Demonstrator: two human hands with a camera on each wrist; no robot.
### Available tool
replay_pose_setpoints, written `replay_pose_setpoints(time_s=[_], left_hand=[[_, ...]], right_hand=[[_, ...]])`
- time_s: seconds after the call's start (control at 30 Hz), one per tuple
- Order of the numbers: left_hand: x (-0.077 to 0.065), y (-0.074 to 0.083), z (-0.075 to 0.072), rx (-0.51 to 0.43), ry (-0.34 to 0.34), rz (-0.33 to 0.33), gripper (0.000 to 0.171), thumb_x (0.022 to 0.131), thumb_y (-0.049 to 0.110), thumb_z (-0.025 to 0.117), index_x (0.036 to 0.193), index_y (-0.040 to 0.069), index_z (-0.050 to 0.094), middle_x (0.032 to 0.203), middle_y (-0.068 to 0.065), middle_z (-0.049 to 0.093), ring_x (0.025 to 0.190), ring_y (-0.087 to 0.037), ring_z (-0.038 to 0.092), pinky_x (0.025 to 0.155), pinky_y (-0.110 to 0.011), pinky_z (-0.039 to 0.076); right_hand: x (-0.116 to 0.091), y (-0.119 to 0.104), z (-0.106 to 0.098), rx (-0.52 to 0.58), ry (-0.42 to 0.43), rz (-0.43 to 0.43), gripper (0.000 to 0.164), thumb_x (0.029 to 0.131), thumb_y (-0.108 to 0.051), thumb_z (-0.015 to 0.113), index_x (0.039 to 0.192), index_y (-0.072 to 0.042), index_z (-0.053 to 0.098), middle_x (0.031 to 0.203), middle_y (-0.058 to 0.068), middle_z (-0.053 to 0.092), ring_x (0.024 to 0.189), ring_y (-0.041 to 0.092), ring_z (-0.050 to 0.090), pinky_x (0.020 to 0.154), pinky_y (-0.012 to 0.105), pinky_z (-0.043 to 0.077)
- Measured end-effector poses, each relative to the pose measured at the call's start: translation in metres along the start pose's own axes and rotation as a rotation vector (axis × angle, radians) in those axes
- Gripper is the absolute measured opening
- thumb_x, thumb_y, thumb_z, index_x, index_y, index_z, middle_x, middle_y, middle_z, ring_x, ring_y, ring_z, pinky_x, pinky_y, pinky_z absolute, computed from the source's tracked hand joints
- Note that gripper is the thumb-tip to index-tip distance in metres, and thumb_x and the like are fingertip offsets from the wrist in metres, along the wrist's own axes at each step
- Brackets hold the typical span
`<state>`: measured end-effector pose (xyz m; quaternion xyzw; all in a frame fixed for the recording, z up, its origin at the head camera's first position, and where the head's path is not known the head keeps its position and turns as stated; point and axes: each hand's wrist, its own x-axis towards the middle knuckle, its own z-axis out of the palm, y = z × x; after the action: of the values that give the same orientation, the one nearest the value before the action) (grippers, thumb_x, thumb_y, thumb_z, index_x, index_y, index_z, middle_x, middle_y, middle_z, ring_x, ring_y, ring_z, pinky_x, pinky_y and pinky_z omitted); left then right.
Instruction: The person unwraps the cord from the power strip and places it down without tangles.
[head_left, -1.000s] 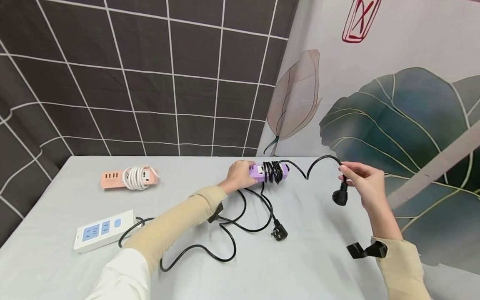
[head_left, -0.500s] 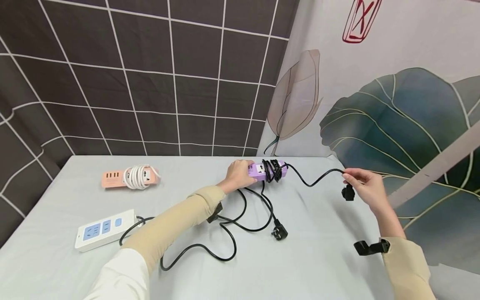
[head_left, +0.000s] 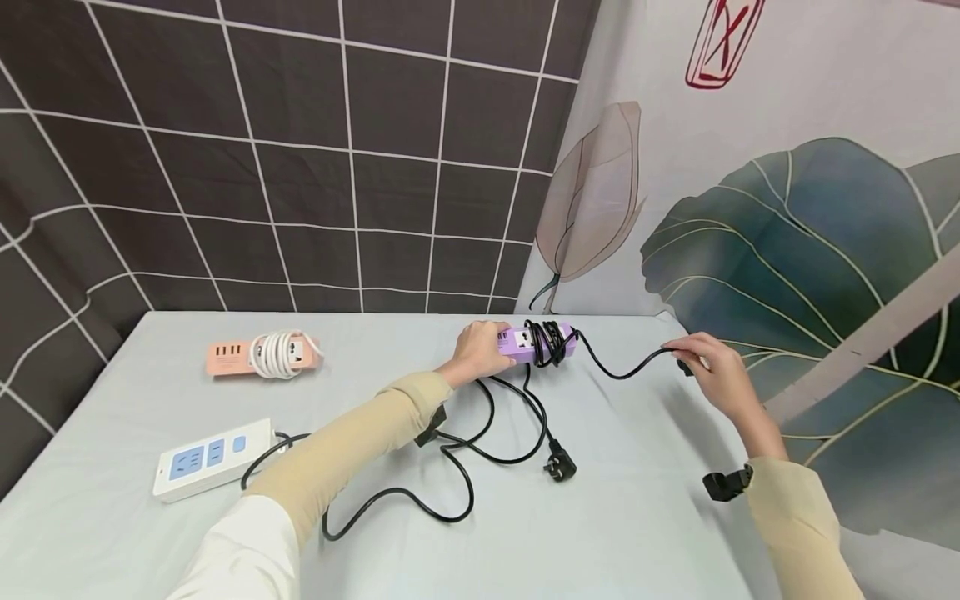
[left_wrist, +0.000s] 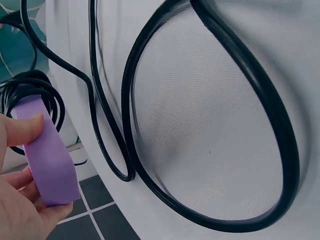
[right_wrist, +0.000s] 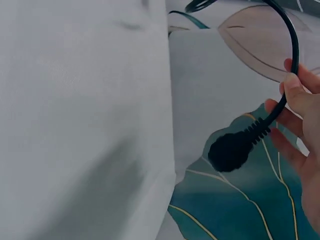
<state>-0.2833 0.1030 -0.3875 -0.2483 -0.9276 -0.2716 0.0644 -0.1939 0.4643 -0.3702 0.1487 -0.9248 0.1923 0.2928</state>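
Note:
My left hand [head_left: 477, 350] grips the left end of a purple power strip [head_left: 517, 342], thumb and fingers on opposite sides of its body in the left wrist view. Several turns of black cord [head_left: 550, 343] wrap round the strip's other half. From these turns the cord's loose end sags in a curve out to my right hand [head_left: 712, 367], which pinches it between thumb and fingers. Just past the pinch hangs the black plug [right_wrist: 232, 151], seen whole in the right wrist view and mostly hidden behind the hand in the head view.
A peach power strip [head_left: 228, 358] wound with white cord [head_left: 276, 354] lies at the back left. Nearer stands a white power strip [head_left: 213, 460] with blue sockets. Its black cord [head_left: 442, 518] loops across the table [head_left: 630, 517] under my left arm; another plug [head_left: 559, 462] lies mid-table.
My right hand first moved right and slightly down with the cord, then back a little left. The cord's span went from wavy to one smooth sag. My left hand stays put.

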Motion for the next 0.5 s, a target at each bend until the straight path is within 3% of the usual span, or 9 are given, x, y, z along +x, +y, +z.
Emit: replay_pose_setpoints(time_s=[0.2,0.37,0.5], left_hand=[[0.000,-0.001,0.000,-0.011,-0.002,0.000,0.049,0.071,0.022,0.082,0.115,0.009,0.068,0.095,-0.009,0.072,0.082,-0.022,0.064,0.068,-0.030,0.049],[-0.001,-0.002,0.000,-0.012,-0.002,-0.001,0.049,0.071,0.022,0.082,0.116,0.009,0.068,0.095,-0.008,0.072,0.083,-0.022,0.064,0.069,-0.030,0.049],[-0.002,-0.003,0.000,-0.014,0.001,-0.006,0.049,0.070,0.021,0.082,0.116,0.009,0.068,0.096,-0.008,0.072,0.082,-0.022,0.063,0.069,-0.030,0.049]], right_hand=[[0.001,0.001,0.005,-0.169,-0.012,-0.163,0.026,0.074,0.005,0.074,0.093,-0.013,0.073,0.087,0.003,0.069,0.067,0.017,0.060,0.052,0.028,0.042],[-0.002,0.007,0.014,-0.197,0.061,-0.314,0.028,0.069,0.005,0.076,0.091,-0.012,0.073,0.087,0.005,0.071,0.068,0.021,0.065,0.058,0.036,0.048],[-0.007,0.012,0.020,-0.198,0.097,-0.374,0.021,0.071,0.001,0.075,0.088,-0.012,0.073,0.085,0.006,0.072,0.072,0.024,0.067,0.062,0.039,0.049]])
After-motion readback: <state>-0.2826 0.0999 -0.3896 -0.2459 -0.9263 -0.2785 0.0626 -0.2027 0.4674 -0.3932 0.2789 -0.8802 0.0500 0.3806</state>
